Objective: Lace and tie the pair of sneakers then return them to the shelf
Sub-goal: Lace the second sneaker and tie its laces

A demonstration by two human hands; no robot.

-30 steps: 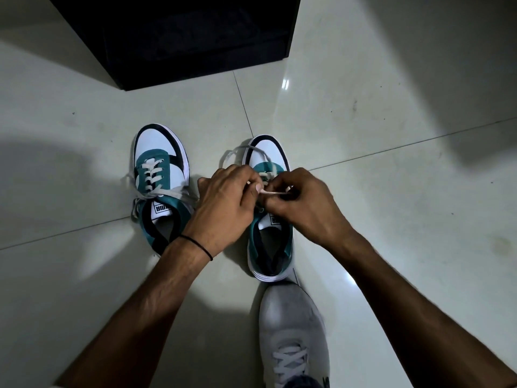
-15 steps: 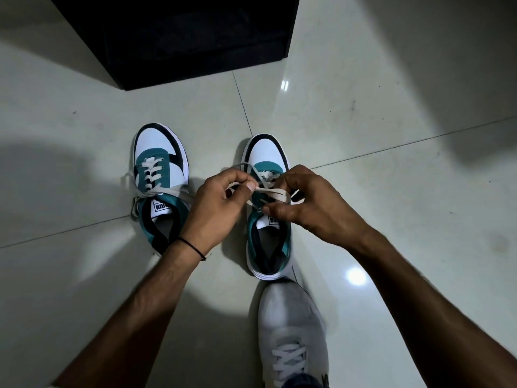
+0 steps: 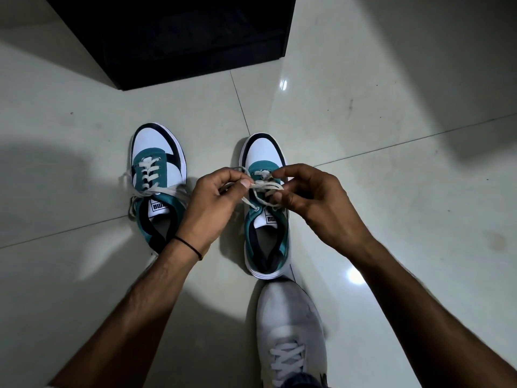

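Two white, teal and black sneakers stand on the tiled floor, toes pointing away from me. The left sneaker (image 3: 156, 175) is laced, with its lace ends lying loose across the tongue. Over the right sneaker (image 3: 265, 236) both hands work the white lace (image 3: 264, 189). My left hand (image 3: 215, 203) pinches one lace strand between thumb and forefinger. My right hand (image 3: 313, 200) holds the other end, with fingers curled around a loop. The lace crosses between the two hands above the tongue.
A black shelf unit (image 3: 179, 37) stands on the floor beyond the sneakers. A grey-white shoe on a foot (image 3: 288, 331) touches the heel of the right sneaker. Pale floor tiles (image 3: 391, 163) spread to the right.
My hands have drawn apart and a little toward me, uncovering the right sneaker's toe and eyelets. The lace has gone from a tight pinch to a looser crossing.
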